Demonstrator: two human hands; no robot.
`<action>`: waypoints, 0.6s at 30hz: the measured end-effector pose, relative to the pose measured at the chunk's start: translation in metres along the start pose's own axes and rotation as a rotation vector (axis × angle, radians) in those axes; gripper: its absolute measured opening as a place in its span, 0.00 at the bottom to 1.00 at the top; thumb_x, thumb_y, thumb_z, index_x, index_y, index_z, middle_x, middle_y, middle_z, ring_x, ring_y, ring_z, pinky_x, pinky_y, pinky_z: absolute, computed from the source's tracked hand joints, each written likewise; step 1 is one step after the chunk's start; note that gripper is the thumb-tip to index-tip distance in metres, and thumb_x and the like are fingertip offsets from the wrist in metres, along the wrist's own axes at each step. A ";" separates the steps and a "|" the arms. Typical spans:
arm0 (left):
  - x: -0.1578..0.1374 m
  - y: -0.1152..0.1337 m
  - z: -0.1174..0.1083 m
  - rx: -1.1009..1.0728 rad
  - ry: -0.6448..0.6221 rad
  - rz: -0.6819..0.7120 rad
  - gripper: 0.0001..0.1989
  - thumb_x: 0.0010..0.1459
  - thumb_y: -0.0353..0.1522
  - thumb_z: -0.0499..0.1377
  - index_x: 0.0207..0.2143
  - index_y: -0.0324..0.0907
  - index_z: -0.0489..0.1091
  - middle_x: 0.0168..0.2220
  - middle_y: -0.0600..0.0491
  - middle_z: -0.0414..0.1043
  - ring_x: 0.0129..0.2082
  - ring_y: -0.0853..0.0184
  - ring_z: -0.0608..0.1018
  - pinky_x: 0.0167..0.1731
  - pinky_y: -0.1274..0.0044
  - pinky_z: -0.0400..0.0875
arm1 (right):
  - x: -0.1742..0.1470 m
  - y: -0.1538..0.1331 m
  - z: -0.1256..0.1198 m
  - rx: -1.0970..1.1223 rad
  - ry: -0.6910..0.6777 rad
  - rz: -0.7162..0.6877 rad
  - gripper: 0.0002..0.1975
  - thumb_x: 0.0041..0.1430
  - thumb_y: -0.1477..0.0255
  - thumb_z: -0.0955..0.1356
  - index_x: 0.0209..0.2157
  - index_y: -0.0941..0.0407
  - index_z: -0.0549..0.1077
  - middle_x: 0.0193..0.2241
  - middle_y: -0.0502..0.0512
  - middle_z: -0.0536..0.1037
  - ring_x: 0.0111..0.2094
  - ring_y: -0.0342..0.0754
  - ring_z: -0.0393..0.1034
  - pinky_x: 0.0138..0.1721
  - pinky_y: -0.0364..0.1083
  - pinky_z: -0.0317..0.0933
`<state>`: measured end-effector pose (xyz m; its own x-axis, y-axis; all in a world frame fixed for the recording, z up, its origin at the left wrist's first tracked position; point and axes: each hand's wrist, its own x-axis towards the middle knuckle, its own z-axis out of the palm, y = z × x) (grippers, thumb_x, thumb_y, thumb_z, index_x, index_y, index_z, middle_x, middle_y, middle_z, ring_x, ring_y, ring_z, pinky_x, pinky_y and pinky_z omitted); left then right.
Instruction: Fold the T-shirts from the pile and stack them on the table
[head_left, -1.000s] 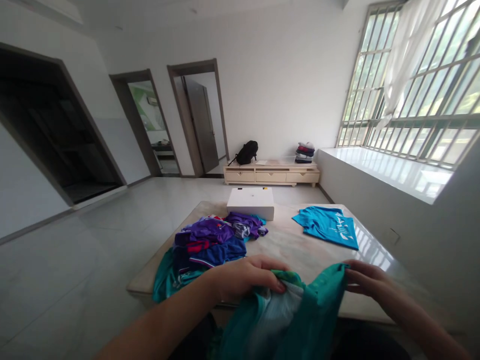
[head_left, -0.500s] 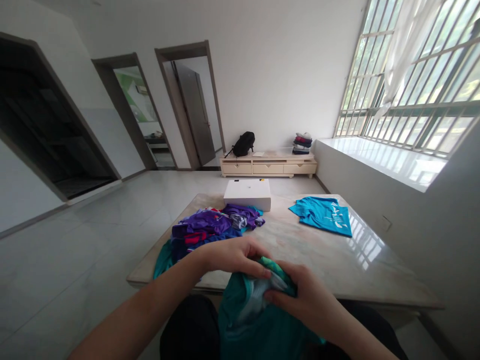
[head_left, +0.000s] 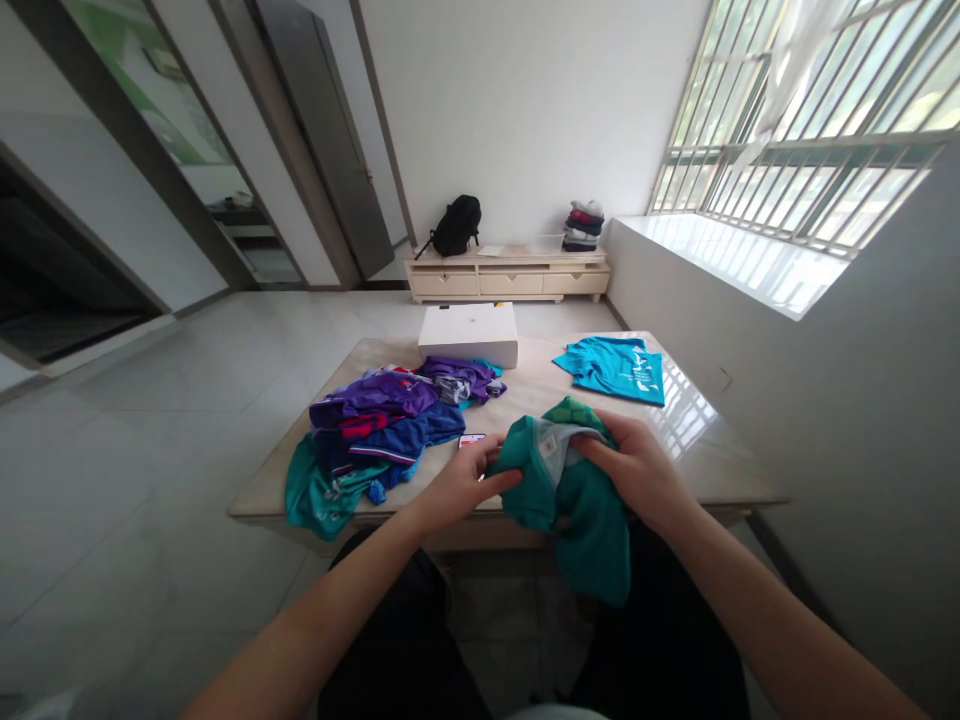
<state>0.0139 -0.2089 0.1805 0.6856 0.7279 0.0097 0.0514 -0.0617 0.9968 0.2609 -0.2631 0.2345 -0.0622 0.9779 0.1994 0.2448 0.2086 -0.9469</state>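
one left hand (head_left: 466, 478) has the left edge of a teal garment (head_left: 592, 545) nipped between thumb and fingers, and the right hand (head_left: 643, 462) grips the same cloth from the other side, its fingers gathered at the pale lining of the opening. so the garment hangs right between the two, bunched at the top, a small label (head_left: 548, 447) showing inside it, its loose end drooping below the hands by the person's dark-clad right leg (head_left: 671, 630). just past the left hand a phone (head_left: 472, 439) lies on the desk (head_left: 529, 390), partly covered. farther left is a heap of clothes (head_left: 390, 397), purple, navy, red and teal, spilling over the near edge; a white box (head_left: 469, 335) sits just behind it, and a blue shirt (head_left: 616, 372) lies flat over on the right. beyond, against the wall, a low cabinet (head_left: 510, 285) carries a black backpack (head_left: 456, 228) and a stack of folded clothes (head_left: 583, 230).
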 end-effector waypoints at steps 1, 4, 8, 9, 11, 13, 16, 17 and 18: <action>-0.002 0.003 0.003 0.025 0.014 0.019 0.32 0.61 0.44 0.66 0.62 0.40 0.66 0.56 0.42 0.74 0.56 0.53 0.77 0.54 0.65 0.74 | 0.000 0.001 -0.001 0.010 0.029 -0.002 0.17 0.62 0.62 0.69 0.46 0.58 0.81 0.38 0.52 0.82 0.40 0.52 0.74 0.42 0.45 0.67; -0.009 0.007 0.016 0.175 0.057 0.097 0.45 0.56 0.44 0.71 0.70 0.44 0.56 0.68 0.42 0.61 0.68 0.49 0.65 0.66 0.61 0.63 | -0.001 0.001 -0.003 -0.057 0.101 -0.035 0.14 0.62 0.64 0.69 0.40 0.58 0.81 0.35 0.52 0.81 0.38 0.50 0.72 0.41 0.44 0.65; -0.012 -0.005 0.044 0.339 0.169 0.110 0.73 0.40 0.44 0.78 0.76 0.46 0.33 0.74 0.39 0.46 0.72 0.43 0.55 0.71 0.56 0.52 | 0.001 -0.002 0.001 -0.202 0.126 -0.042 0.12 0.61 0.67 0.68 0.36 0.59 0.81 0.32 0.50 0.78 0.35 0.47 0.69 0.38 0.43 0.63; -0.010 -0.010 0.051 0.352 0.203 0.111 0.76 0.38 0.44 0.79 0.76 0.46 0.30 0.74 0.38 0.47 0.72 0.42 0.57 0.71 0.56 0.53 | 0.002 -0.002 0.002 -0.210 0.123 -0.036 0.12 0.61 0.67 0.67 0.37 0.59 0.81 0.31 0.50 0.78 0.34 0.47 0.69 0.37 0.43 0.63; -0.005 -0.020 0.058 0.339 0.251 0.111 0.72 0.41 0.42 0.78 0.75 0.45 0.33 0.71 0.39 0.55 0.68 0.44 0.63 0.67 0.58 0.60 | 0.003 -0.001 0.004 -0.205 0.116 -0.028 0.12 0.61 0.67 0.67 0.39 0.59 0.81 0.31 0.50 0.78 0.34 0.46 0.69 0.36 0.42 0.62; 0.000 -0.026 0.056 0.295 0.257 0.098 0.55 0.51 0.38 0.72 0.74 0.45 0.46 0.64 0.43 0.67 0.61 0.49 0.72 0.61 0.63 0.68 | 0.003 0.002 0.003 -0.199 0.109 -0.027 0.13 0.61 0.68 0.68 0.41 0.59 0.82 0.32 0.50 0.79 0.35 0.47 0.70 0.37 0.43 0.63; 0.004 -0.024 0.035 0.235 0.190 0.070 0.26 0.61 0.38 0.64 0.60 0.40 0.70 0.49 0.48 0.78 0.49 0.57 0.78 0.50 0.70 0.73 | 0.002 0.005 -0.004 -0.189 0.112 -0.045 0.13 0.62 0.67 0.68 0.43 0.59 0.82 0.37 0.51 0.82 0.38 0.49 0.73 0.40 0.44 0.65; 0.004 -0.020 0.027 0.211 0.171 0.062 0.21 0.63 0.39 0.63 0.55 0.39 0.75 0.46 0.49 0.79 0.47 0.58 0.78 0.47 0.72 0.73 | 0.002 0.006 -0.007 -0.183 0.115 -0.053 0.14 0.62 0.67 0.69 0.44 0.58 0.82 0.39 0.51 0.82 0.40 0.50 0.74 0.43 0.44 0.65; 0.004 -0.017 0.019 0.177 0.166 0.052 0.19 0.64 0.41 0.62 0.50 0.38 0.77 0.43 0.49 0.80 0.45 0.59 0.78 0.46 0.73 0.73 | 0.001 0.008 -0.010 -0.176 0.120 -0.061 0.14 0.63 0.67 0.69 0.45 0.57 0.82 0.41 0.51 0.83 0.42 0.51 0.75 0.45 0.45 0.66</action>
<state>0.0298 -0.2178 0.1623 0.5631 0.8217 0.0883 0.1557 -0.2104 0.9651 0.2728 -0.2603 0.2303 0.0308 0.9555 0.2933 0.4099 0.2556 -0.8756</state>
